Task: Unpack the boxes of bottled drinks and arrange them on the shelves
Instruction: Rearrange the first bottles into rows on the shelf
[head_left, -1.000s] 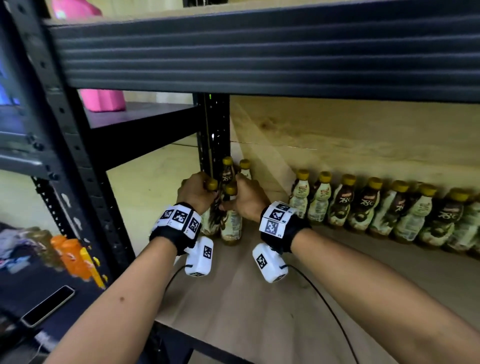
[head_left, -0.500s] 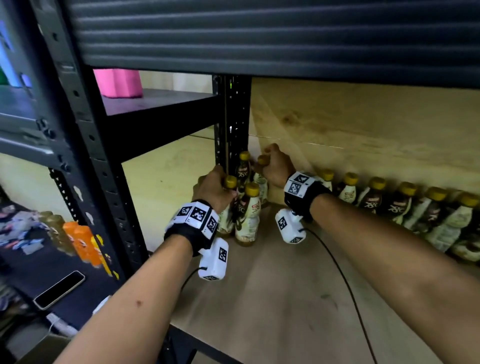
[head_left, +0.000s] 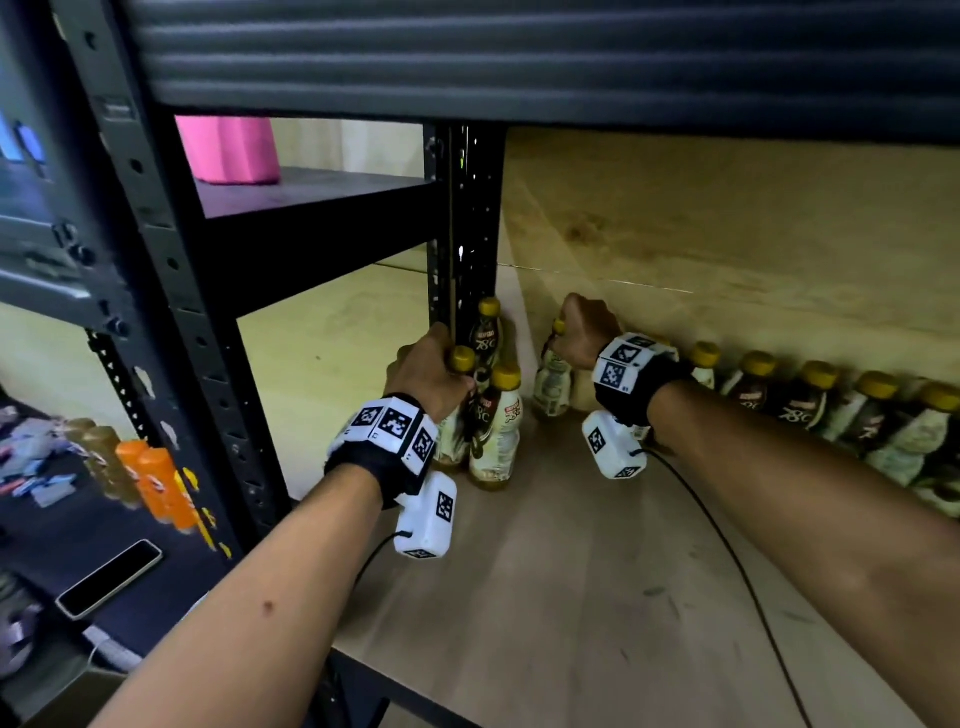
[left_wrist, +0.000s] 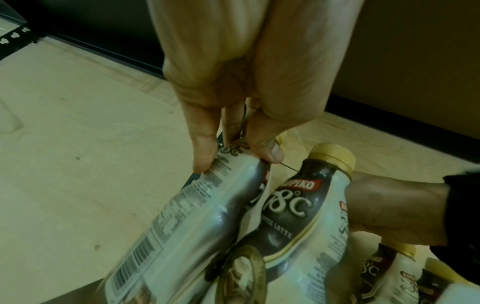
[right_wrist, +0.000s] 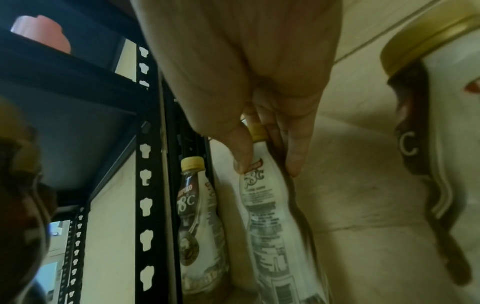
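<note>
Your left hand (head_left: 431, 376) pinches one bottle (left_wrist: 187, 216) by its neck, and your right hand (head_left: 587, 332) pinches another bottle (right_wrist: 270, 205) at two o'clock from it. Set each down straight on the shelf (head_left: 545, 597), snug beside the row (head_left: 810, 410) at three o'clock.

Both forearms are extended forward, bare, each wrist wrapped in a black band carrying white marker blocks, with a white camera unit slung beneath. The left hand (head_left: 434, 374) is held lower and nearer, knuckles up, fingers (left_wrist: 201, 144) pointed downward and curled, thumb opposed, pinching the neck of a bottle (left_wrist: 187, 216). The right hand (head_left: 584, 330) is reached further back, wrist raised, back of hand toward the head camera. Its thumb and fingers (right_wrist: 293, 152) are closed around the neck of another bottle (right_wrist: 270, 205). The two hands are kept apart.
</note>
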